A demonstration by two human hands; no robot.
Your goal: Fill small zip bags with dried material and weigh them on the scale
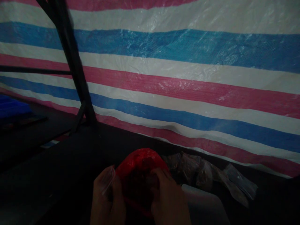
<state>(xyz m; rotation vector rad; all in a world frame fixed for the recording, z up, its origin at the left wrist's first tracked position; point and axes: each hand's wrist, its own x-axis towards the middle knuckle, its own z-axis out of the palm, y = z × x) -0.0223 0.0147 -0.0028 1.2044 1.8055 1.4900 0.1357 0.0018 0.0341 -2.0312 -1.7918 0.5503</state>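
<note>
A red plastic bag [146,153], its mouth spread wide, sits low in the middle of the view with dark small pieces [138,184] inside; the dim light hides what they are. My left hand [109,197] is at the bag's left rim, closed on a small clear plastic bag [109,180]. Over the right side of the red bag is my right hand [170,197], its fingers curled in at the dark contents. Whatever lies between those fingertips is hidden.
Several filled clear bags [191,165] lie in a row at the right, beside a flat clear bag [241,181]. A pale translucent container [206,203] stands near my right hand. Behind the black surface [77,156] hang a striped tarp [187,81] and a dark metal post [75,68]. Something blue [12,107] is far left.
</note>
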